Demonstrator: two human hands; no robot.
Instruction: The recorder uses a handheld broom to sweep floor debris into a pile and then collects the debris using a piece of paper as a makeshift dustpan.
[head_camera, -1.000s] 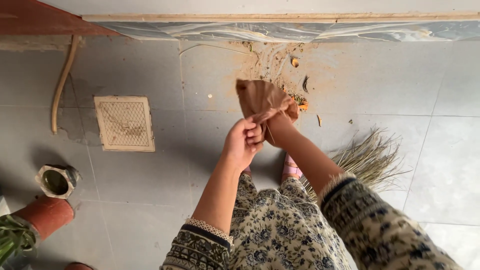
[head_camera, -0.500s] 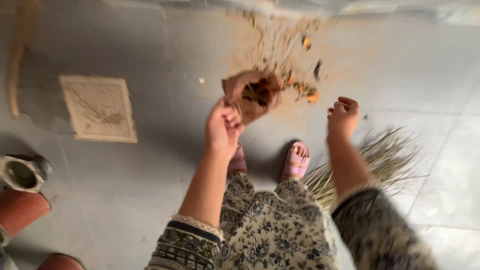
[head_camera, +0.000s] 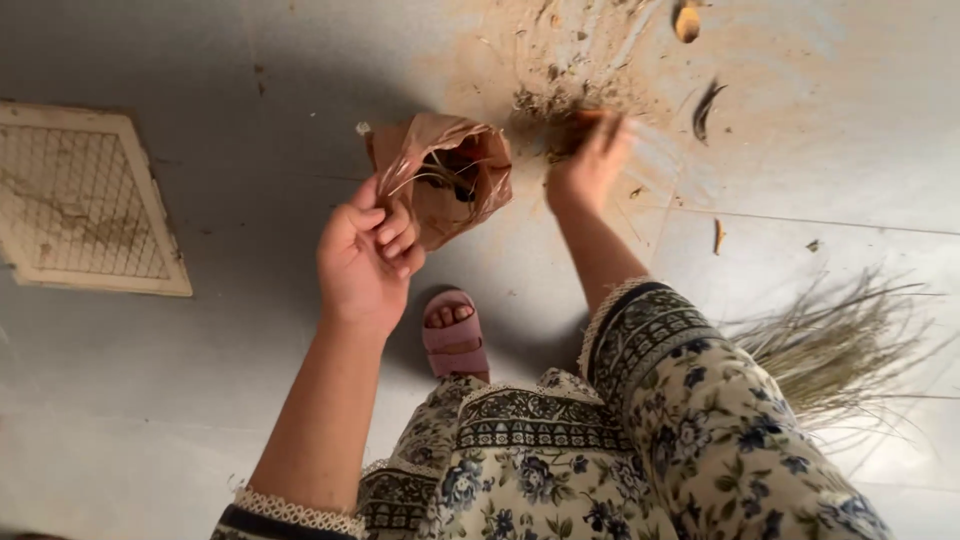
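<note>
Brown bag (head_camera: 445, 185) pinched in left hand (head_camera: 362, 255) grip; right hand (head_camera: 588, 160) blurred on debris (head_camera: 560, 95), grip unclear.

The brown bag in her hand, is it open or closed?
Open. The brown bag gapes at its mouth, showing dark bits and dry stalks inside, while the left hand pinches its edge.

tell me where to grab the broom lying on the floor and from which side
Probably by the bunched end of the broom, where the straws narrow together near the patterned sleeve; the far tips fan out loose and would bend. Come down from above with the right hand, since the broom lies flat on the tiles to that side. The left hand holds the brown bag.
</note>
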